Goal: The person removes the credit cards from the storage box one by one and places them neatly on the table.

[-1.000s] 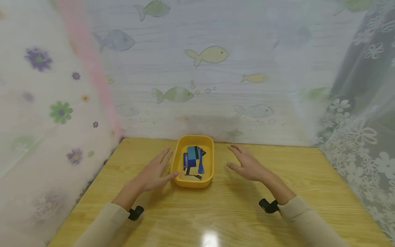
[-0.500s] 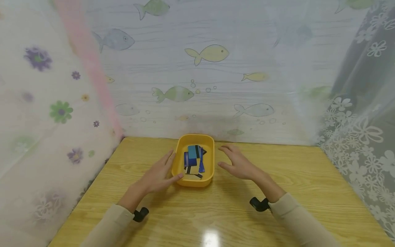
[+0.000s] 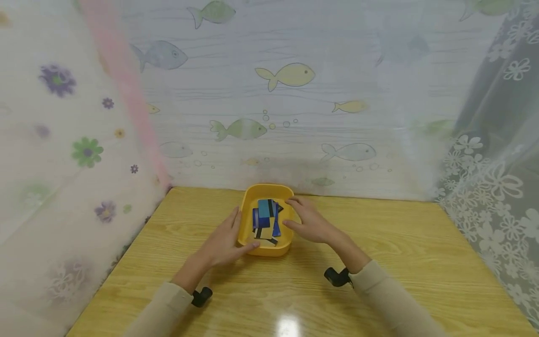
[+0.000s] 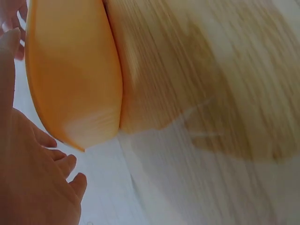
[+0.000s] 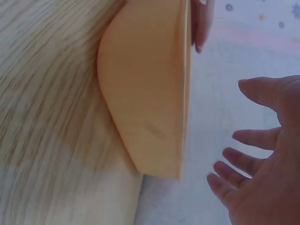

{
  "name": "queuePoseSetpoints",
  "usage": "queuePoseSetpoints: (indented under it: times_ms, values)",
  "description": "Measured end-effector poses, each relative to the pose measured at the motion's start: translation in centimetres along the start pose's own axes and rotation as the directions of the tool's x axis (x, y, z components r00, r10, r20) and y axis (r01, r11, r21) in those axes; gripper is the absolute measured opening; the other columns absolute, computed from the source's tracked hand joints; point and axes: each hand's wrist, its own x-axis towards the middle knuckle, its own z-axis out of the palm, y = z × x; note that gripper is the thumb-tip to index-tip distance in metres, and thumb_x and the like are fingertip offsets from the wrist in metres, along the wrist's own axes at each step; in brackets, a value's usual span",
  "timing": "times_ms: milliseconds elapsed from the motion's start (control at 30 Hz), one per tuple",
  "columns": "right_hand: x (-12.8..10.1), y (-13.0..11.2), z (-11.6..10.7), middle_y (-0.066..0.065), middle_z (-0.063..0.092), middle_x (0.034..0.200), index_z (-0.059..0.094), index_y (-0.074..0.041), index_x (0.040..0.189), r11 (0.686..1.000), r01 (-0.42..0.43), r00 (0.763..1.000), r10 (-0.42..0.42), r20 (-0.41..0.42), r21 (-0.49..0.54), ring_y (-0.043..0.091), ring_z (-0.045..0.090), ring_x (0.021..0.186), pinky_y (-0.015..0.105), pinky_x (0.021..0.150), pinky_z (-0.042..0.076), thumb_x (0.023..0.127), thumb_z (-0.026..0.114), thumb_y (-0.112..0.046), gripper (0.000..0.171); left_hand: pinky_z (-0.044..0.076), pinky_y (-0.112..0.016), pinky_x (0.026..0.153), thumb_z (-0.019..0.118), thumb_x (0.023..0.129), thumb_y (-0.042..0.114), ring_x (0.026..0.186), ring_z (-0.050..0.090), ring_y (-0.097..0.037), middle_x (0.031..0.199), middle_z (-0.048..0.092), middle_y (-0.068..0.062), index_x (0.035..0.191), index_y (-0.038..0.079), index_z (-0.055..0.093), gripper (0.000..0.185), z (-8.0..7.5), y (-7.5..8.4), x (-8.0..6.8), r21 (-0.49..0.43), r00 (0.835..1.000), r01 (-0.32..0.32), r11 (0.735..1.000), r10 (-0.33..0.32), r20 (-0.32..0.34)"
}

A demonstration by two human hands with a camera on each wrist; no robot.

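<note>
Head view: both hands point(image 3: 223, 243) flank yellow tray point(image 3: 266, 190).

Both arms wear beige long sleeves point(image 3: 381, 292) with a small black wrist camera point(image 3: 335, 276).

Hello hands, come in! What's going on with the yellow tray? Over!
Left hand open, against the tray. Right hand open at its other side. Cards piled inside. Nothing in the way.

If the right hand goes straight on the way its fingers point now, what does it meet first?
Most likely the right wall of the yellow tray. The right hand is right beside it, fingers pointing left toward the cards; contact is unclear.
</note>
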Motion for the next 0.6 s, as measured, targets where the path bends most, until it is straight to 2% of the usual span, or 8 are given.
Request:
queuePoseSetpoints:
  times_ms: [233,467,600]
  values:
    - [1.6,-0.6,1.1,0.025,0.032,0.159,0.037,0.001,0.155,0.995,-0.042,0.999,0.042,0.005,0.091,0.043,0.033,0.146,0.060,0.115,0.034,0.103,0.063,-0.025,0.064,0.026,-0.055,0.121,0.053,0.086,0.083,0.155,0.019,-0.036,0.171,0.004,-0.015,0.165,0.005,0.003,0.121,0.5,0.2,0.5,-0.037,0.999,0.026,0.999,-0.028,-0.043]
    - [3.0,-1.2,2.3,0.025,0.039,0.153,0.041,0.003,0.152,0.980,-0.099,0.995,0.098,0.013,0.172,0.044,0.044,0.138,0.059,0.112,0.039,0.101,0.065,-0.023,0.062,0.027,-0.053,0.121,0.052,0.085,0.084,0.155,0.019,-0.035,0.172,0.002,-0.013,0.165,0.007,0.000,0.122,1.0,0.2,0.7,-0.061,0.999,0.031,0.998,-0.032,-0.025]
    - [3.9,-1.4,3.3,0.029,0.037,0.153,0.037,0.008,0.153,0.973,-0.120,0.993,0.117,0.028,0.195,0.045,0.045,0.136,0.058,0.111,0.040,0.099,0.067,-0.024,0.069,0.028,-0.051,0.121,0.052,0.085,0.084,0.155,0.019,-0.035,0.172,-0.001,-0.011,0.164,0.007,-0.001,0.123,1.0,0.4,0.6,-0.072,0.999,0.047,0.996,-0.048,-0.011]
